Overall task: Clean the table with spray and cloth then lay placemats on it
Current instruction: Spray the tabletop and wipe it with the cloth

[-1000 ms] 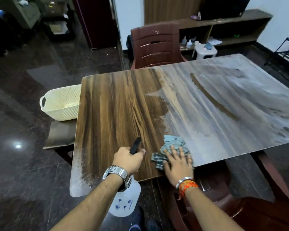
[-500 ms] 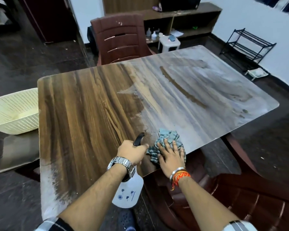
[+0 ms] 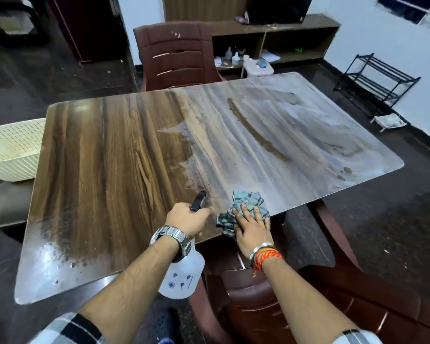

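Observation:
The wood-grain table [image 3: 104, 157] is dark and wiped on its left half, while its right half carries a pale dusty film with a brown streak. My left hand [image 3: 188, 218] grips a white spray bottle [image 3: 181, 276] by its black trigger head, the bottle hanging just off the table's near edge. My right hand [image 3: 252, 228] presses flat on a crumpled blue-grey checked cloth [image 3: 246, 206] at the near edge of the table, right of the bottle. No placemats are in view.
A maroon plastic chair [image 3: 176, 55] stands at the far side, another [image 3: 258, 294] below my right arm. A cream perforated basket [image 3: 10, 150] sits on a stool at the left. A black rack [image 3: 375, 83] and low shelving stand at the right and back.
The view has swung to the right and come closer. My right hand and the cloth have shifted slightly along the near edge; my left hand keeps its hold on the bottle.

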The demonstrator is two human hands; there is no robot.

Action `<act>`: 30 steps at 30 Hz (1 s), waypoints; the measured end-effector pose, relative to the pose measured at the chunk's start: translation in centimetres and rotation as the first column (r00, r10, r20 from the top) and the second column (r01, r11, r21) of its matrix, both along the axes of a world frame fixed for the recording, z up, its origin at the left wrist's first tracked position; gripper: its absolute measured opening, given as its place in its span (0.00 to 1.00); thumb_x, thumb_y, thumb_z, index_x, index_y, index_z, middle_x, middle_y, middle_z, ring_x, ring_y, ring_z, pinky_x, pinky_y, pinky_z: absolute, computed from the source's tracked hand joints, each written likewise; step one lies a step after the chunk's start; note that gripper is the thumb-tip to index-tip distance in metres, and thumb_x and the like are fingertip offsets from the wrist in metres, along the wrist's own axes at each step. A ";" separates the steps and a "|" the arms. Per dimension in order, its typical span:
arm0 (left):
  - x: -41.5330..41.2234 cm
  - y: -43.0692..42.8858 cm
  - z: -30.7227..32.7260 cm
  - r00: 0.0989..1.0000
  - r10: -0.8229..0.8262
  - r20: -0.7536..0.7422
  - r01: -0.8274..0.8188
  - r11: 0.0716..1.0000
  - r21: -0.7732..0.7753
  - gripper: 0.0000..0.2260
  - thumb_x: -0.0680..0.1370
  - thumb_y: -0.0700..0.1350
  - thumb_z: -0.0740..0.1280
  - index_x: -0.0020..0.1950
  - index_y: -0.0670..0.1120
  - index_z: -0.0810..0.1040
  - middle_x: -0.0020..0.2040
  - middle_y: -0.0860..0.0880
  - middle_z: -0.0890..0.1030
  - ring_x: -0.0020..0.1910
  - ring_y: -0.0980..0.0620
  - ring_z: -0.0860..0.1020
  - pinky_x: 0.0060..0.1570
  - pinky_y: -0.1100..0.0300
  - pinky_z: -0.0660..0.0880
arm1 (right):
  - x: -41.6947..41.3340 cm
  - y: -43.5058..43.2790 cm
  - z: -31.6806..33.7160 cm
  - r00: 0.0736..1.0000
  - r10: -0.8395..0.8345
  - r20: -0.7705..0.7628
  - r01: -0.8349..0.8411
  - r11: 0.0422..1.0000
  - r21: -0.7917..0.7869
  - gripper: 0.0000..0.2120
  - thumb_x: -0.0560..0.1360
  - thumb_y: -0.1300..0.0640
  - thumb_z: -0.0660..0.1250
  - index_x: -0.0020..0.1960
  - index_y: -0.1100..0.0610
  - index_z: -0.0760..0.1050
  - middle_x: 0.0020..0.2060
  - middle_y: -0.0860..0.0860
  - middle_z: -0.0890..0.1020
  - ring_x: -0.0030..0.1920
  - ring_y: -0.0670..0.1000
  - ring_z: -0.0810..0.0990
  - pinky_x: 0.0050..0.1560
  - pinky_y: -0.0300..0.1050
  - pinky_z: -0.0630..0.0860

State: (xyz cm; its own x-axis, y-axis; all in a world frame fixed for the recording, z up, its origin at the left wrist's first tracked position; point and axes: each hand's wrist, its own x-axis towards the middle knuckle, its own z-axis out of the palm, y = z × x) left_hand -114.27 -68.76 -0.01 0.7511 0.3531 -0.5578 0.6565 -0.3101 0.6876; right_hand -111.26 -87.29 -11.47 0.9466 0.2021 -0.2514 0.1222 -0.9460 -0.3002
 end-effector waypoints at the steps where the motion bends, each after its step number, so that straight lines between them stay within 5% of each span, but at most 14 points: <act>1: -0.5 -1.2 0.2 1.000 0.017 0.004 -0.017 0.999 0.028 0.18 0.73 0.57 0.71 0.36 0.42 0.83 0.24 0.48 0.81 0.22 0.51 0.76 0.30 0.62 0.71 | 0.4 -1.0 0.1 1.000 0.030 -0.009 -0.030 1.000 0.000 0.24 0.80 0.48 0.52 0.75 0.40 0.55 0.77 0.43 0.52 0.77 0.53 0.43 0.74 0.59 0.41; 7: -3.7 -8.0 1.4 0.969 0.241 0.044 -0.245 0.961 0.126 0.19 0.75 0.54 0.70 0.30 0.44 0.75 0.23 0.47 0.77 0.22 0.51 0.75 0.25 0.63 0.66 | 2.3 -7.1 0.6 0.986 0.150 -0.077 -0.148 0.989 0.032 0.24 0.80 0.54 0.52 0.76 0.43 0.56 0.77 0.44 0.51 0.77 0.54 0.43 0.75 0.58 0.45; 12: -5.5 -10.5 0.7 0.929 0.368 0.038 -0.363 0.927 -0.097 0.13 0.73 0.52 0.74 0.41 0.42 0.82 0.34 0.46 0.85 0.19 0.52 0.74 0.29 0.62 0.72 | 4.5 -9.2 0.8 0.981 0.162 -0.106 -0.154 0.985 0.082 0.24 0.80 0.59 0.53 0.75 0.48 0.59 0.77 0.48 0.55 0.77 0.57 0.47 0.75 0.56 0.52; 16: -6.2 -11.2 0.2 0.929 0.368 0.051 -0.368 0.930 -0.004 0.17 0.75 0.54 0.72 0.33 0.42 0.79 0.23 0.47 0.78 0.16 0.53 0.73 0.25 0.65 0.69 | 3.1 -7.5 1.0 0.985 0.170 -0.040 -0.157 0.963 0.218 0.23 0.79 0.62 0.53 0.73 0.51 0.64 0.75 0.50 0.61 0.76 0.57 0.53 0.74 0.52 0.55; 19: -6.6 -11.2 0.7 0.916 0.401 0.029 -0.402 0.914 0.052 0.18 0.75 0.54 0.71 0.32 0.42 0.78 0.22 0.46 0.76 0.16 0.52 0.73 0.23 0.64 0.67 | 1.5 -5.3 1.5 0.944 0.328 0.043 -0.328 0.911 0.249 0.23 0.79 0.62 0.55 0.73 0.53 0.64 0.75 0.52 0.63 0.74 0.59 0.58 0.73 0.50 0.57; 23: -6.4 -11.5 0.7 0.873 0.478 0.095 -0.478 0.878 -0.020 0.16 0.72 0.52 0.74 0.32 0.41 0.81 0.23 0.48 0.80 0.17 0.50 0.73 0.28 0.62 0.72 | 1.2 -2.2 1.9 0.902 0.430 0.042 -0.429 0.877 0.215 0.27 0.79 0.62 0.56 0.76 0.52 0.57 0.76 0.52 0.58 0.75 0.59 0.53 0.74 0.52 0.53; 28: -6.1 -11.7 0.4 0.839 0.521 0.155 -0.534 0.843 0.057 0.18 0.73 0.55 0.72 0.32 0.42 0.83 0.31 0.42 0.85 0.21 0.47 0.76 0.36 0.55 0.78 | 2.0 1.8 0.5 0.684 0.724 -0.091 -0.726 0.688 0.018 0.30 0.77 0.59 0.57 0.77 0.47 0.52 0.77 0.46 0.54 0.77 0.57 0.42 0.74 0.62 0.42; 30: -5.9 -12.5 0.0 0.816 0.551 0.174 -0.569 0.818 0.080 0.17 0.73 0.55 0.72 0.33 0.42 0.82 0.31 0.42 0.85 0.20 0.47 0.76 0.35 0.55 0.78 | 2.6 2.2 0.3 0.693 0.718 -0.069 -0.719 0.695 0.007 0.28 0.79 0.55 0.55 0.76 0.45 0.52 0.77 0.45 0.53 0.77 0.55 0.42 0.74 0.61 0.40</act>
